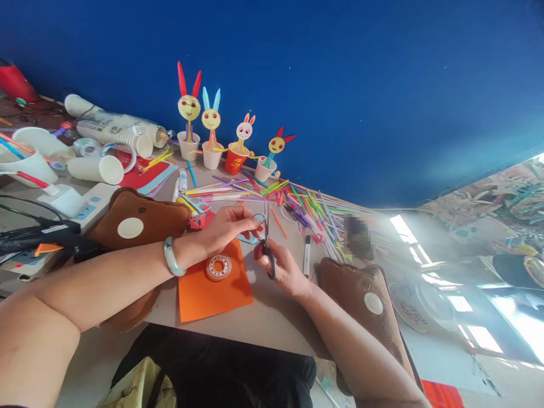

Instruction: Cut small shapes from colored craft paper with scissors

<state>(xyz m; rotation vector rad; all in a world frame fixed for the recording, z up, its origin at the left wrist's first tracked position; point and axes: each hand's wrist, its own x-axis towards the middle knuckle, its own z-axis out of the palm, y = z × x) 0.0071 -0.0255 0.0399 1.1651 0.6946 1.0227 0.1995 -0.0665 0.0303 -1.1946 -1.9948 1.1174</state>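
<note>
In the head view my left hand, with a jade-coloured bangle on its wrist, pinches a small round pale blue paper piece. Black-handled scissors are gripped in my right hand, their blades pointing up beside the paper piece; whether the blades touch it I cannot tell. Below my left hand an orange paper sheet lies on the table. A roll of clear tape rests on that sheet. More pale blue paper shows partly behind my hands.
Several rabbit-faced figures in cups stand along the blue wall. Coloured sticks are scattered before them. A brown cushion lies left, another brown cushion right. A marker and stacked paper cups are also there.
</note>
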